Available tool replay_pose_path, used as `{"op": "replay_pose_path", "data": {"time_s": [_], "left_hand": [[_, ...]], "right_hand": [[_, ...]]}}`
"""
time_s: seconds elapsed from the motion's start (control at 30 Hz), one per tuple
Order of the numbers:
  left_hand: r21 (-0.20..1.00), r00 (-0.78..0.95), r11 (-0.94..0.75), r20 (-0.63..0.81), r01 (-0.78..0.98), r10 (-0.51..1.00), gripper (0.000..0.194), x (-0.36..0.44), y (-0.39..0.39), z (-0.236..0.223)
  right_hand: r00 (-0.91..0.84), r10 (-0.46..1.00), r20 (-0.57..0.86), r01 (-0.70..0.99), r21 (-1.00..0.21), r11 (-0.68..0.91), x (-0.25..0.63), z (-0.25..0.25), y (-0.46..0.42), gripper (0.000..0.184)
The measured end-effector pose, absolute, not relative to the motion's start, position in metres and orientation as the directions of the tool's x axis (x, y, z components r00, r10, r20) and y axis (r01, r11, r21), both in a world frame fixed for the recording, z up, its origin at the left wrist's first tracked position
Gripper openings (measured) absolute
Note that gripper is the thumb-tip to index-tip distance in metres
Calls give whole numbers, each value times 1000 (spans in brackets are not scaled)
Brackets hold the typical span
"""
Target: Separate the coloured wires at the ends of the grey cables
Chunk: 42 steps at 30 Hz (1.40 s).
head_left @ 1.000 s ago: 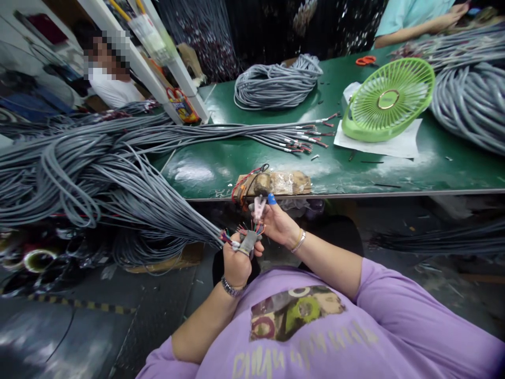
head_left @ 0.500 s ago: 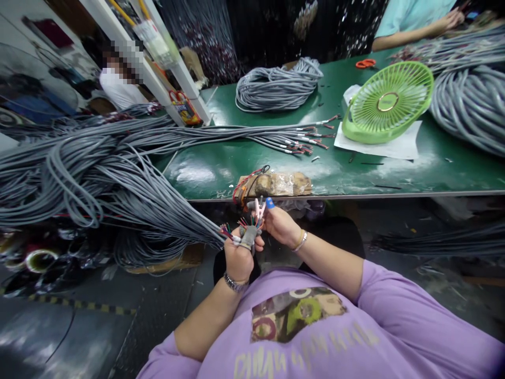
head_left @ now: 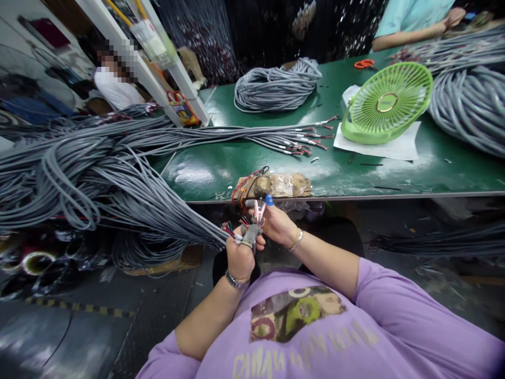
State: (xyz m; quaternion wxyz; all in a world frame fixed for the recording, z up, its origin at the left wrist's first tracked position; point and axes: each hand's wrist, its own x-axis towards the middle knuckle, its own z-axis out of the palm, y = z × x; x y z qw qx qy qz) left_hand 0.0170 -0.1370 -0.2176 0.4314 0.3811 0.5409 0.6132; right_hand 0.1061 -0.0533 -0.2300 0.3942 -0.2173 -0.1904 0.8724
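Low in front of the table edge, my left hand (head_left: 240,258) is closed around the end of a grey cable (head_left: 213,231), one of a thick bundle. Grey material covers its thumb. Thin coloured wires (head_left: 246,222) fan out above this thumb, and more bare ends stick out by its knuckles. My right hand (head_left: 279,225) meets it from the right, fingers bent and pinched at a small pink V-shaped clip (head_left: 259,209) beside the wires. Blue tape (head_left: 269,200) wraps one right fingertip. The exact contact between clip and wires is too small to make out.
Grey cables (head_left: 130,168) spill over the table's left side. A taped wooden block (head_left: 282,185) sits at the green table's (head_left: 213,176) front edge. Behind are a coiled cable (head_left: 276,87), a green fan (head_left: 389,102), orange scissors (head_left: 363,63) and a co-worker's arm (head_left: 414,37).
Both hands stay together at the wire ends, with only slight finger movement. The whole view has shifted a little. The co-worker's hands at the back have moved slightly.
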Motion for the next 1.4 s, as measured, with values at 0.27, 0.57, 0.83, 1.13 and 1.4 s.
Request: {"op": "replay_pose_path", "data": {"time_s": [0.27, 0.57, 0.83, 1.13, 1.4], "left_hand": [[989, -338, -54, 5, -138, 941, 26, 15, -138, -218], [987, -330, -61, 9, -147, 944, 25, 15, -140, -218], [992, -339, -47, 3, -121, 941, 25, 15, -138, -221], [993, -345, -34, -7, -112, 939, 27, 16, -140, -224], [993, -338, -32, -8, -110, 941, 26, 14, -149, -221]], "right_hand": [[-587, 775, -234, -640, -452, -621, 101, -224, -53, 52], [-627, 753, -201, -601, -491, -631, 110, -236, -57, 50], [-609, 755, -243, -612, -460, -643, 105, -233, -52, 47], [-590, 759, -275, -648, -399, -648, 103, -233, -54, 46], [-629, 728, -271, -643, -345, -684, 105, -229, -58, 46]]}}
